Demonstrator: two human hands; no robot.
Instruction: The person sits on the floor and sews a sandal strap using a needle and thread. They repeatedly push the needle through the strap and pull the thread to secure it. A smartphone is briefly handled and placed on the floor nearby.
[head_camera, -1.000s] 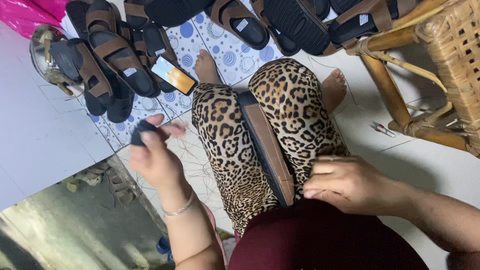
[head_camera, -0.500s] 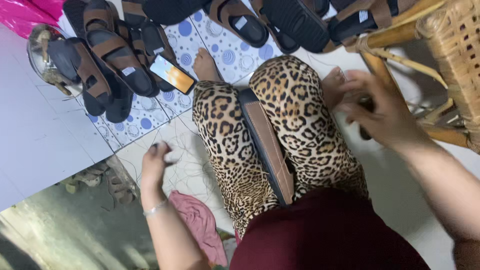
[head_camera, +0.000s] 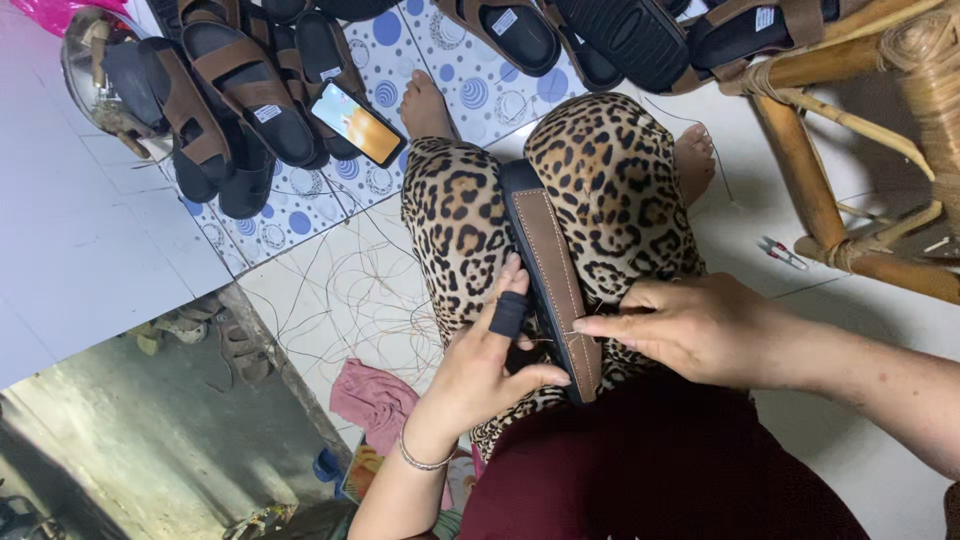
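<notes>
Sandal sole (head_camera: 548, 270) clamped edge-up between the knees in leopard-print trousers (head_camera: 610, 180). Left hand (head_camera: 490, 365) wraps the sole's near end, thumb underneath, index finger in a dark guard (head_camera: 508, 315). Right hand (head_camera: 700, 328) pinched shut at the sole's stitched edge, likely on a needle, too small to confirm. Risks: needle slipping past the guard into a finger; loose thread (head_camera: 350, 290) left of the sole snagging or knotting mid-pull.

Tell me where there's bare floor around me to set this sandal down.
Free: the pale floor at far left, beside the dotted mat, and the white floor at right between your right hand and the cane chair, apart from small snips. Crowded: the mat, with sandals and phone; loose thread by your left hand.
</notes>
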